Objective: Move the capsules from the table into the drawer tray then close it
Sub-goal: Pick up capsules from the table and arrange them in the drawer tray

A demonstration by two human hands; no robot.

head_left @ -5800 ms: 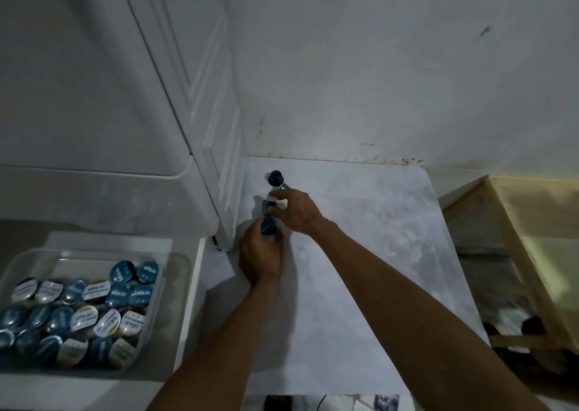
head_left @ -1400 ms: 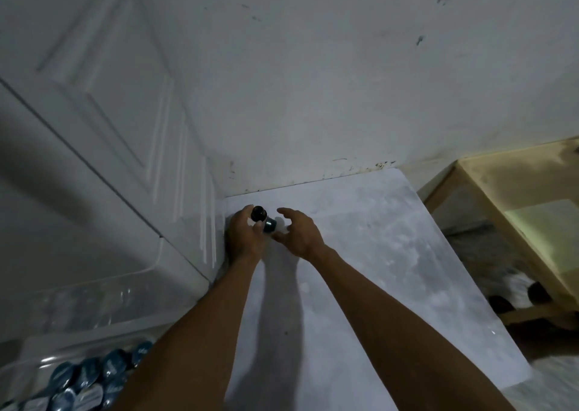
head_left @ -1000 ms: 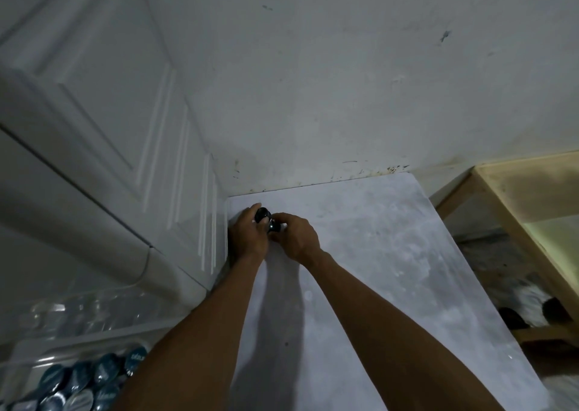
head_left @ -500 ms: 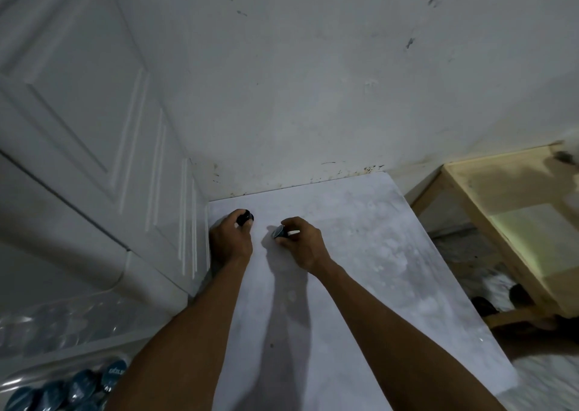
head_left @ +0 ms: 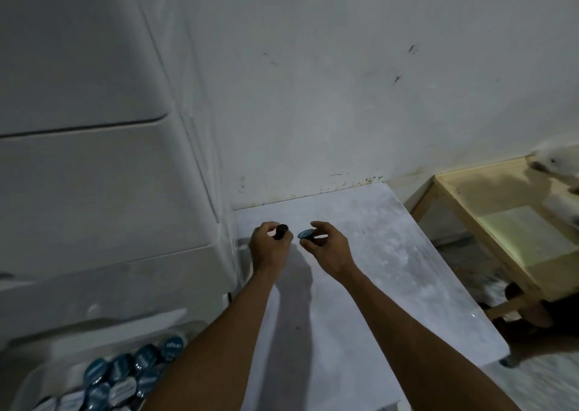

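At frame centre, my left hand [head_left: 270, 247] pinches a small dark capsule [head_left: 281, 230]; my right hand [head_left: 326, 247] pinches a blue foil-topped capsule [head_left: 306, 234] above the white marbled table [head_left: 376, 269]. Lower left, blue-lidded capsules [head_left: 125, 376] fill the clear drawer tray [head_left: 26, 388]; their lettering is unreadable.

Your left hand [head_left: 268, 249] wraps a dark capsule [head_left: 281, 230]; only its top pokes out at 12 o'clock of the fist, the body hidden by the fingers. In your right hand [head_left: 327, 249], the blue capsule [head_left: 306, 233] shows its rim, the rest covered. At 7 o'clock the drawer tray [head_left: 29, 382] runs off the bottom edge, its capsules blurred, labels unreadable. At 3 o'clock, a pale smeared shape [head_left: 560, 167], possibly cloth, is cut off.
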